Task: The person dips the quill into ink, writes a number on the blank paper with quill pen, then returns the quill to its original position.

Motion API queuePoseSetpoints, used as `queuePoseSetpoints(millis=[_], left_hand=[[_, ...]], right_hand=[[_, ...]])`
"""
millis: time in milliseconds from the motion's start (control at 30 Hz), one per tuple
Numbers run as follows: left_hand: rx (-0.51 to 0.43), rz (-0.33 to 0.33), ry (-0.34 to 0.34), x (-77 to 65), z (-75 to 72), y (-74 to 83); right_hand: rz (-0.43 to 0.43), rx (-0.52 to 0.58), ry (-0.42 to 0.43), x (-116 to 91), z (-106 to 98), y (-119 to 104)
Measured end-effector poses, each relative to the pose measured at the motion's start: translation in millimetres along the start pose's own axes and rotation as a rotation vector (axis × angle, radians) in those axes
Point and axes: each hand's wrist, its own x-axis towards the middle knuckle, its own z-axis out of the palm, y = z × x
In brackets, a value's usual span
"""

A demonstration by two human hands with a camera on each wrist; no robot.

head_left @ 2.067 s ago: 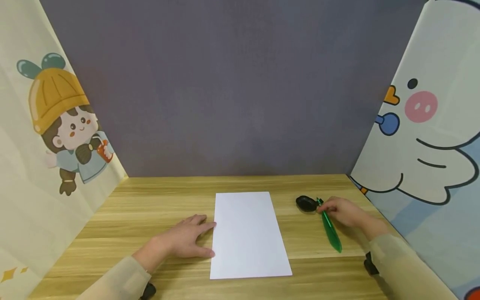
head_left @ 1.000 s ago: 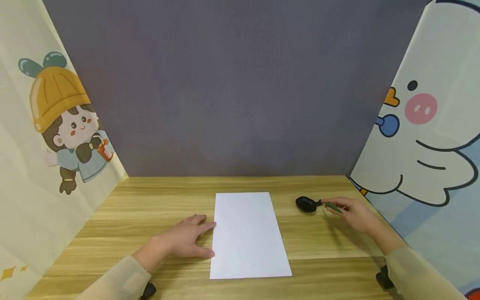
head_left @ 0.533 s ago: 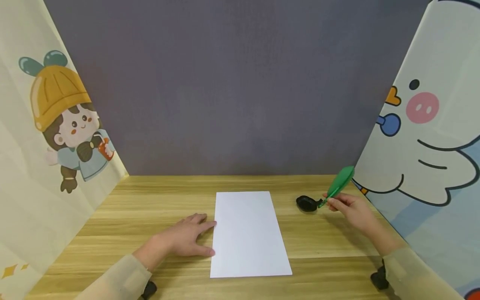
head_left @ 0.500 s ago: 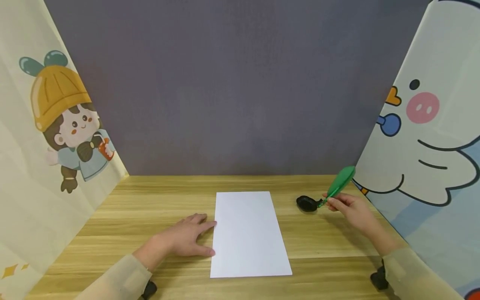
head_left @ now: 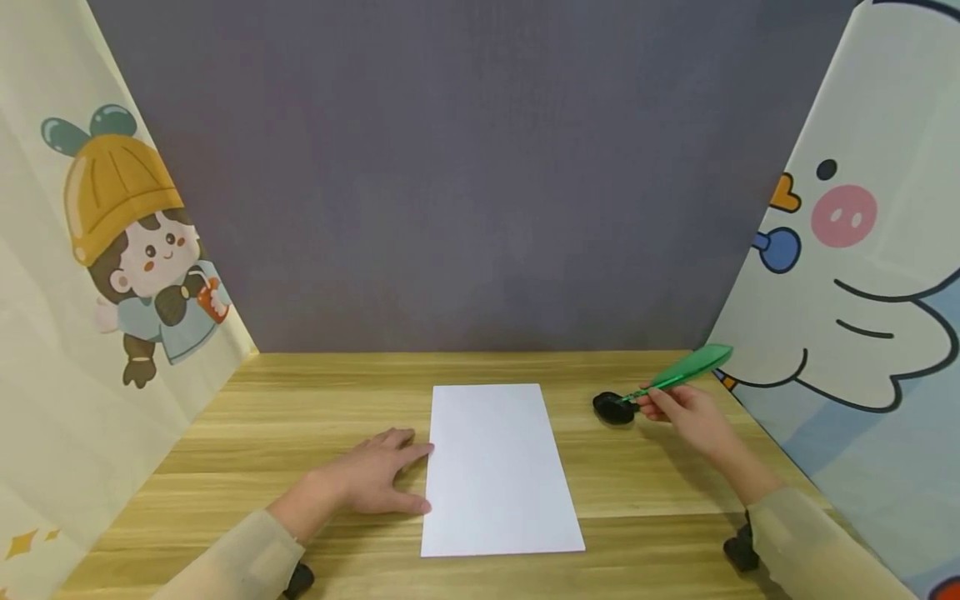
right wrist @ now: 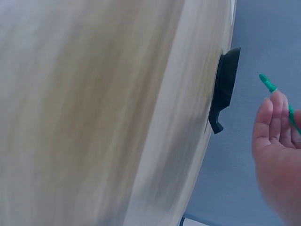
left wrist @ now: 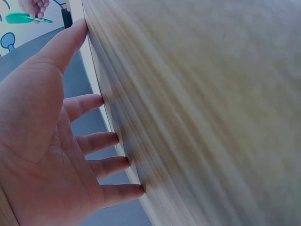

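A green feather quill pen [head_left: 693,365] is pinched between the thumb and fingers of my right hand [head_left: 693,421]. Its feather points up and to the right, and its tip overlaps the small black dish [head_left: 609,410] in the head view. From the right wrist, the pen tip [right wrist: 262,76] shows in the air, apart from the dish [right wrist: 227,77] with its short curved handle. My left hand [head_left: 367,479] rests with fingers spread, thumb and index fingertips at the left edge of a blank white sheet of paper [head_left: 501,471].
The wooden table [head_left: 315,383] meets a dark grey panel [head_left: 480,183] at the back. Light cartoon-printed sheets stand at the left [head_left: 45,333] and right [head_left: 840,317]. The dish stands to the right of the paper.
My right hand has turned the quill from feather-down to feather-up, then moved left and tilted it lower, bringing the tip over the black dish. The left hand and paper stay put.
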Motion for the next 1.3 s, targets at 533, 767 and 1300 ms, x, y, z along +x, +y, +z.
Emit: queuePoseSetpoints(millis=[533, 767, 1300], left_hand=[[0.002, -0.004, 0.005, 0.4, 0.7, -0.6], [0.006, -0.002, 0.005, 0.8, 1.2, -1.1], [-0.001, -0.001, 0.000, 0.0, 0.1, 0.1]], right_hand=[[0.064, -0.095, -0.035, 17.7, 7.4, 12.1], [0.061, -0.104, -0.053, 20.5, 8.4, 14.3], [0.077, -0.112, -0.049, 18.9, 6.8, 13.1]])
